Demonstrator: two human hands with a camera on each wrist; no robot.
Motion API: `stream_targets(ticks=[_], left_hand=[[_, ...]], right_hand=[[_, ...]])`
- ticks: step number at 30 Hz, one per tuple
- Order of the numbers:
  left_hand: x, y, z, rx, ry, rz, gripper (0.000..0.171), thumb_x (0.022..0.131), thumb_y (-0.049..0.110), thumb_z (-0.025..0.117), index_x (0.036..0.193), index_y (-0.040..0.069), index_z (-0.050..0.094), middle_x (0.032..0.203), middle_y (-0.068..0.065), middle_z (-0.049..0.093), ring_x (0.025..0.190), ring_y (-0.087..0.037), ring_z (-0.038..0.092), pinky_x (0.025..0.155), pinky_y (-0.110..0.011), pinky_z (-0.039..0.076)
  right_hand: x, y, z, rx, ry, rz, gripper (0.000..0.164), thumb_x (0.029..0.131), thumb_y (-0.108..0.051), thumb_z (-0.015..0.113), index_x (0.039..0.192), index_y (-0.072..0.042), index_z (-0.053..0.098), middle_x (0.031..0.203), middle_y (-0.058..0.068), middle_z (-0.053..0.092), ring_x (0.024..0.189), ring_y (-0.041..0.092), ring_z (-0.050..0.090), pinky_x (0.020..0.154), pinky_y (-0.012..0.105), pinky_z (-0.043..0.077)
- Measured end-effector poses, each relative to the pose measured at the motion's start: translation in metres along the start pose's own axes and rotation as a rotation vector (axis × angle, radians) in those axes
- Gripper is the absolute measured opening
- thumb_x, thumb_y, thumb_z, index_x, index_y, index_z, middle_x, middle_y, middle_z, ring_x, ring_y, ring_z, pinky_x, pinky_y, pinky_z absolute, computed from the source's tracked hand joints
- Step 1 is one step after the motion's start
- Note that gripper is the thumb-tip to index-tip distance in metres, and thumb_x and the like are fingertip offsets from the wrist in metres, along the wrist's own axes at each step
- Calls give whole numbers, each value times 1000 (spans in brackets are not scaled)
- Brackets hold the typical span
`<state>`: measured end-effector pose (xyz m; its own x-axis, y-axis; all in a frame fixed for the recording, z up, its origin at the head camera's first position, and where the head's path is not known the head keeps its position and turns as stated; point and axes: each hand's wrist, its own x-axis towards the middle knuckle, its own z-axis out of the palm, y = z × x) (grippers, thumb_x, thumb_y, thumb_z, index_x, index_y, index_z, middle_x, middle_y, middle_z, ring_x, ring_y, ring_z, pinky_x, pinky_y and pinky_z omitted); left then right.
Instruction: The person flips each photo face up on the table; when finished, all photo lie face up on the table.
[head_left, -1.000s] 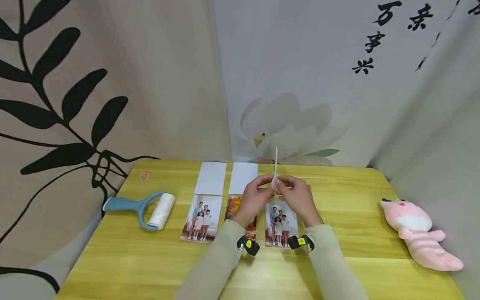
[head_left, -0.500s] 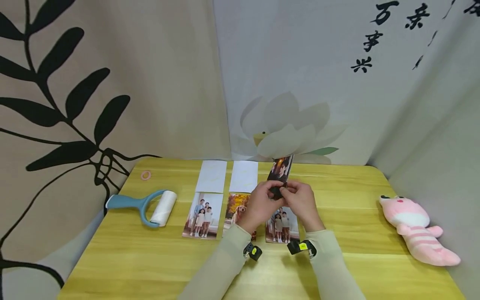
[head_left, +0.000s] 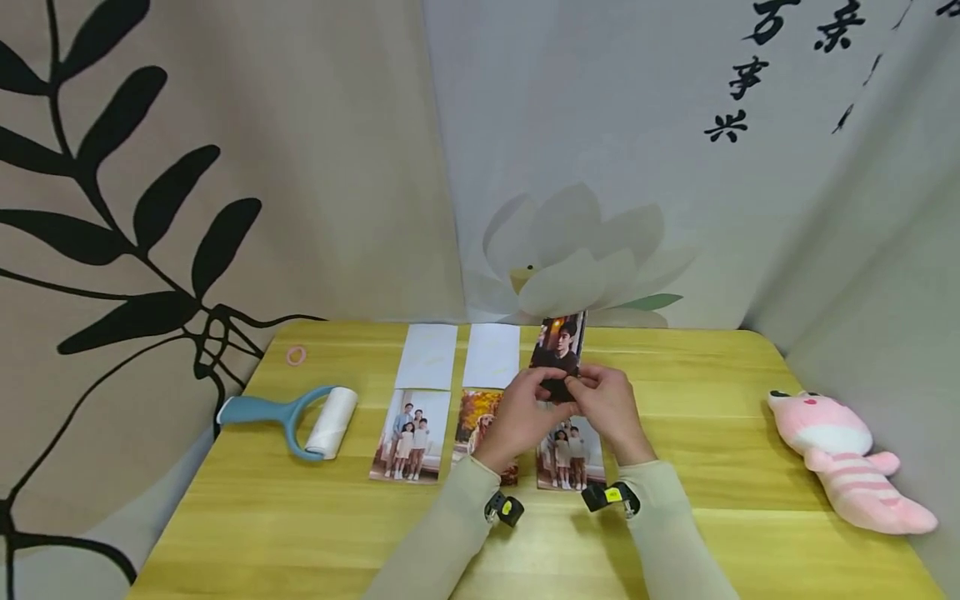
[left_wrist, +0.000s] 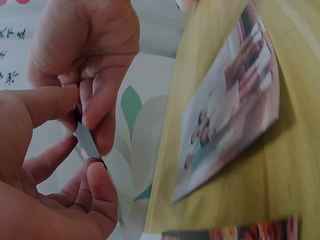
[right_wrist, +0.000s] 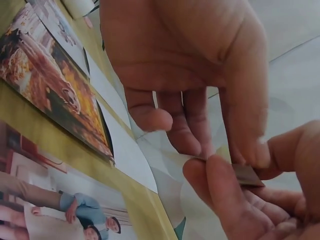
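A portrait photo (head_left: 558,343) of a dark-haired person stands raised between both hands, its picture side facing the head camera. My left hand (head_left: 527,419) pinches its lower left part. At the lower right edge, my right hand (head_left: 609,410) grips it between thumb and fingers. Both wrist views catch the photo nearly edge-on, mostly covered by fingers. Beneath the hands lies a family photo (head_left: 570,467), its top hidden. A dog photo (head_left: 477,412) is partly behind the left forearm, and another family photo (head_left: 408,437) lies further left.
Two white cards (head_left: 426,357) lie face down above the left and middle photos. A blue-handled lint roller (head_left: 258,409) and a small pink ring (head_left: 296,356) are at the left of the wooden table (head_left: 285,533). At the right edge lies a pink plush toy (head_left: 843,462).
The held photo has turned from edge-on to showing its portrait, and tilts less than half a second ago. Both hands keep their grip on it. The things on the table stay put.
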<state>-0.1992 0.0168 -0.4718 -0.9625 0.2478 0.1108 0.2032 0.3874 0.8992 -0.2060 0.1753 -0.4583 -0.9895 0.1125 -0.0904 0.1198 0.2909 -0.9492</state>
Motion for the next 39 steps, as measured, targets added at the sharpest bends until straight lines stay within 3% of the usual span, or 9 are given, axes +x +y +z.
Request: stream_targets(ticks=[7,12,16,19,25,29,34,39], left_hand=[[-3,-16,-16,-124,95,-67,38,101,28,74,136,18,69,133,-9,63,108,-23,65,77,-34,56],[-1,-23,-27,-137,167,-163,31,102,28,71,132,19,71,127,-4,70,108,-22,68,76,-35,56],[3,-27,-30,-249,192,-190,34,101,20,71,133,9,68,127,-15,70,109,-28,71,84,-39,60],[5,-30,-31,-368,174,-221,38,101,14,69,137,3,63,128,-19,67,100,-25,70,83,-39,61],[7,-34,-32,-560,101,-280,39,104,7,64,142,0,58,105,-9,64,82,-17,65,69,-27,59],[7,-33,-31,-575,82,-281,36,104,5,64,140,0,59,98,-6,65,86,-18,68,68,-24,59],[9,-33,-30,-569,78,-293,32,103,5,66,134,0,61,101,-8,68,91,-24,73,75,-30,63],[11,-33,-29,-572,83,-290,33,102,4,67,134,0,63,102,-11,70,86,-19,74,77,-30,65]], right_hand=[[2,0,2,61,-47,13,41,105,-12,61,139,12,61,125,33,71,86,20,79,72,28,65],[2,-2,1,104,-57,13,41,105,-10,60,139,12,59,127,35,68,85,20,78,72,27,65],[0,-6,1,142,-70,15,40,106,-9,59,140,12,58,129,35,67,88,20,78,72,26,65],[-1,-8,1,157,-74,14,40,106,-9,58,141,12,58,129,35,67,88,20,78,72,26,65],[-2,-8,0,166,-86,-1,41,107,-10,57,143,11,56,127,34,67,86,20,78,73,28,65],[0,-4,-4,157,-88,-2,41,107,-10,57,144,9,56,127,33,67,86,21,77,74,29,65],[2,4,-10,126,-60,-8,43,106,-10,61,146,6,56,117,28,68,81,22,77,73,31,66],[6,11,-17,68,-15,-30,41,104,-10,63,142,4,61,102,20,72,73,18,74,67,29,65]])
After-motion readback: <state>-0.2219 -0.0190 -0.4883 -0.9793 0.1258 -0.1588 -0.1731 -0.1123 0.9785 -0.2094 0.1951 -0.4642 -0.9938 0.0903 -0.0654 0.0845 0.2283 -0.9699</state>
